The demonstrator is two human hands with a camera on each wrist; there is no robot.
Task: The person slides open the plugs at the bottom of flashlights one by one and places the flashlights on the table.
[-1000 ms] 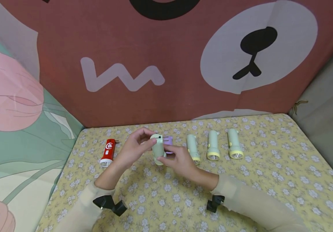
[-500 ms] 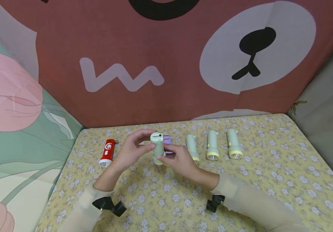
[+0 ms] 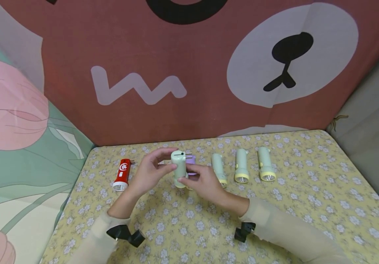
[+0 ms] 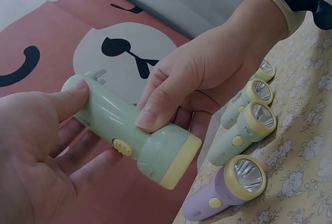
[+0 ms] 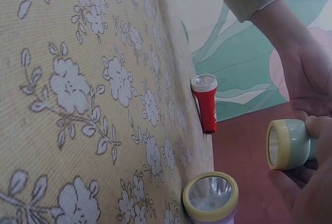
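1. Yellow floral tablecloth (image 3: 275, 212), bear-print backdrop behind.
2. Both hands hold one pale green flashlight (image 3: 179, 169) above the cloth, plug prongs at its top end.
3. Left hand (image 3: 148, 172) curled round the plug end, thumb on the cap.
4. Right hand (image 3: 202, 183) pinches the body near the yellow lens ring.
5. Purple flashlight (image 4: 223, 193) lies just behind them.
6. Three green flashlights (image 3: 242, 169) lined up to the right, red flashlight (image 3: 122, 174) to the left.

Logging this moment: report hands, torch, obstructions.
Both hands on green torch: left hand holds plug end, right hand pinches lens end. Torch lifted off table. Purple torch lies just beneath; red torch apart.
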